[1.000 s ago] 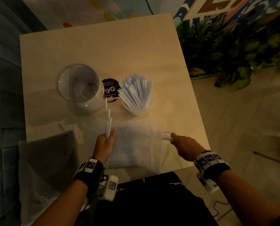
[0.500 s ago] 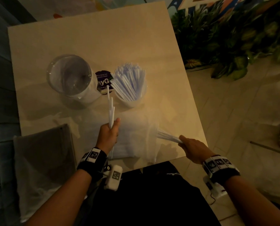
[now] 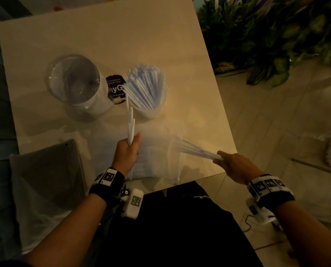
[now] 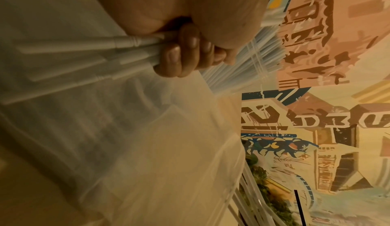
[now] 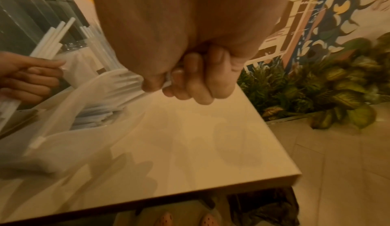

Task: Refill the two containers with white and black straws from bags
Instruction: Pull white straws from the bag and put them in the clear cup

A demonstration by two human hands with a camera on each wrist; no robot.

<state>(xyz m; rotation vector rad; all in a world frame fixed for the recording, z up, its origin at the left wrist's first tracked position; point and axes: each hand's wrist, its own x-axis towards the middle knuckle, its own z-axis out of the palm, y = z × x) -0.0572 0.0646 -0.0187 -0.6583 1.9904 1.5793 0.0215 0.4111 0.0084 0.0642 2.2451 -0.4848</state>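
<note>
White straws (image 3: 130,120) are being gripped upright by the left hand (image 3: 127,153) beside the bag (image 3: 157,160); another bunch (image 3: 197,151) is being pinched by the right hand (image 3: 236,165) at the table (image 3: 122,35) edge.

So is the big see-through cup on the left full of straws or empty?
Empty. The clear container shows only its bare bottom, while the white cup beside it is packed with white straws.
</note>
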